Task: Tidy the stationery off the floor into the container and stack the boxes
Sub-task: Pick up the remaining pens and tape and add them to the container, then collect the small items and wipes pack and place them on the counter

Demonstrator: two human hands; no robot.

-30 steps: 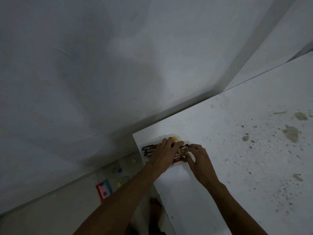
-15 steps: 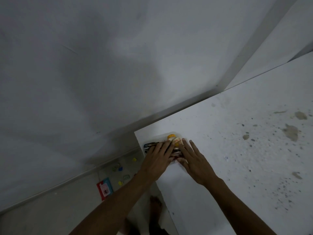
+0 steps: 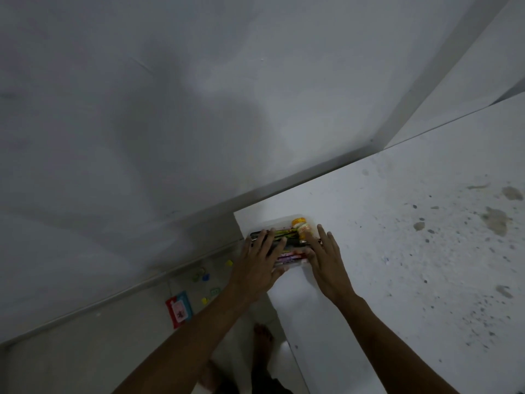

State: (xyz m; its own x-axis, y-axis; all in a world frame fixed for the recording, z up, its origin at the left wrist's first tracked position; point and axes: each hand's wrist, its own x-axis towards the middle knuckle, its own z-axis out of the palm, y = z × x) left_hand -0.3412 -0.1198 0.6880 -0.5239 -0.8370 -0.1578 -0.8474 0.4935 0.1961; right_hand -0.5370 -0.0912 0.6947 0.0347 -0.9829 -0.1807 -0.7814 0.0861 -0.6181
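A clear plastic container (image 3: 284, 221) sits at the near left corner of a white speckled counter (image 3: 397, 251). It holds several pens and markers (image 3: 287, 237) and a small orange-capped bottle (image 3: 301, 226). My left hand (image 3: 260, 264) lies flat on the container's left part, fingers spread over the pens. My right hand (image 3: 326, 260) rests flat at its right side, fingers extended and touching the rim near the bottle. Neither hand grips anything.
On the floor below the counter lie a red and blue card pack (image 3: 179, 308) and several small coloured clips (image 3: 205, 277). My bare foot (image 3: 262, 336) stands by the counter's edge. A white wall rises behind the counter.
Both hands have flattened out over the container, fingers going from curled around it to spread. The bottle has come into view at the container's far right corner.
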